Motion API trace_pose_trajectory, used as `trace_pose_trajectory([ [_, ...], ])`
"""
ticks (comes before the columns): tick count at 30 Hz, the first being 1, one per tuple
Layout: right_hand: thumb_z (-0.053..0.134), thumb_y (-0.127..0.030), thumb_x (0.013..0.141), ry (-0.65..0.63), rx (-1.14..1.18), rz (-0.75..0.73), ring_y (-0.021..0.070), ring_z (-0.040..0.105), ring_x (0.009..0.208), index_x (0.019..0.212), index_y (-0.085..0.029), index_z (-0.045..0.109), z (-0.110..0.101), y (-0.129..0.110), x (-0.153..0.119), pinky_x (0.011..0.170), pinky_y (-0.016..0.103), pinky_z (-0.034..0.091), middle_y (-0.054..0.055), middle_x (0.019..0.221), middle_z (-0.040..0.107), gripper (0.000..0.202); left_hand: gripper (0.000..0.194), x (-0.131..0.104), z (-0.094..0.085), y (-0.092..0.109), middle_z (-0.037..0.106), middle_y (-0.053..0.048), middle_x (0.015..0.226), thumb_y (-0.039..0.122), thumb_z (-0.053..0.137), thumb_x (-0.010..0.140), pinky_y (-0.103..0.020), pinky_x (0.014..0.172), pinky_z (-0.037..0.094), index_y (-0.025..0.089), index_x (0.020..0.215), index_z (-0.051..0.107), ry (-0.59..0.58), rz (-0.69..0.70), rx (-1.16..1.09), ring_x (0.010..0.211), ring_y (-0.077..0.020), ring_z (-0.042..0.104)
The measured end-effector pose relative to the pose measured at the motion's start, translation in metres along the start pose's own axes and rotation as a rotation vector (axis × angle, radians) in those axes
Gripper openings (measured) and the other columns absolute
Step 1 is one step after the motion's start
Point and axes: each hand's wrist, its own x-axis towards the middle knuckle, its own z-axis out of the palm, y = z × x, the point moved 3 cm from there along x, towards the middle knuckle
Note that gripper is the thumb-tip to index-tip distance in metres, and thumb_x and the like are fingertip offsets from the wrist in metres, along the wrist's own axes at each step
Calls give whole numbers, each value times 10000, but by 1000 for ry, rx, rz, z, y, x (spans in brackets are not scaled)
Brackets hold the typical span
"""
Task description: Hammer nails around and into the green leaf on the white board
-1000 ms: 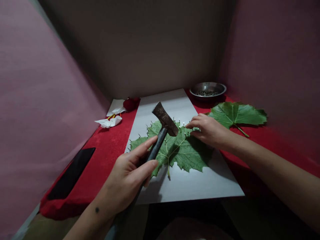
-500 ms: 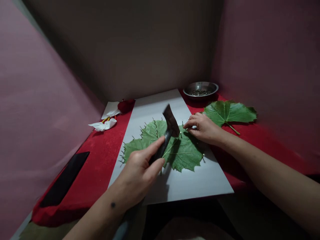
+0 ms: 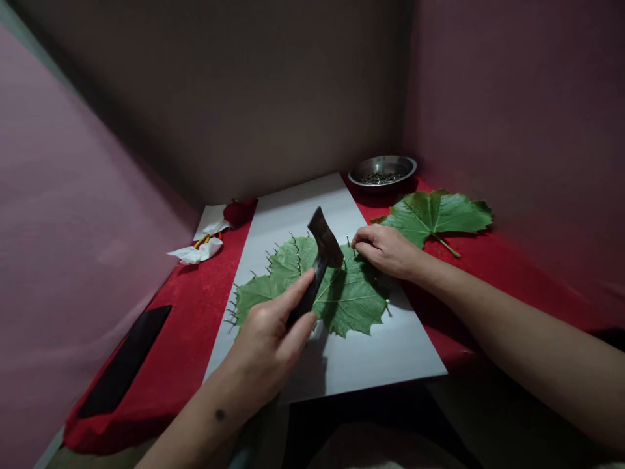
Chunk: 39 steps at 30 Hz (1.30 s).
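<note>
My left hand (image 3: 273,332) is wrapped round the dark handle of a hammer (image 3: 326,242), whose head hangs over a green leaf (image 3: 359,296). The leaf lies on a white board (image 3: 317,195). Several nails (image 3: 267,259) stand along the leaf's left and upper edges, and one (image 3: 388,307) leans at its right edge. At the leaf's upper right is my right hand (image 3: 383,251), thumb and fingers drawn together close to upright nails; whatever is between the fingertips is too small to make out.
A metal bowl (image 3: 383,172) of nails sits at the back right. Another leaf (image 3: 437,215) lies on the red cloth (image 3: 195,293) at right. White tissue (image 3: 198,251) and a red object (image 3: 239,213) are at back left, a black flat object (image 3: 127,358) at front left.
The whole view has shifted slightly, moving the board and bowl a little left. My right hand's fingers have drawn closer together and sit slightly off the nail. My left hand still holds the hammer.
</note>
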Motion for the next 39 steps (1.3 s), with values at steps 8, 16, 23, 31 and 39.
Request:
trace_pose_trajectory([
  [8,405,-147,828,-11,71,-35,187,580,851,847,-136,673,3,5,0,796,280,394,84,885,686,269,512,-15,-26,20,472,67,487,305,670,768,-199,433,385,320,1274,590,250,25,-16,436,-108,447],
  [16,398,-126,815,14,106,-26,179,587,844,833,-149,669,2,6,-1,797,272,395,74,875,684,273,534,1,-1,-6,542,33,582,311,577,826,-216,407,369,224,1349,517,-114,-50,16,435,-111,417],
  [23,396,-109,809,-4,115,-3,182,587,856,834,-142,671,1,7,-1,808,270,396,76,876,682,277,509,-17,-28,25,533,63,523,314,668,777,-187,431,388,315,1279,585,253,49,6,434,-98,447],
  [31,399,-116,811,10,120,-8,169,584,835,829,-148,666,1,6,-1,789,256,397,66,864,680,270,506,4,3,-1,611,0,701,276,549,839,-218,495,422,207,1340,526,-76,40,141,528,-118,485],
  [39,389,-121,799,16,202,-5,167,584,810,809,-144,652,-1,8,-3,766,270,410,70,844,672,265,527,-15,-28,22,510,61,529,313,688,758,-160,388,344,280,1275,594,167,-63,-68,437,-77,411],
])
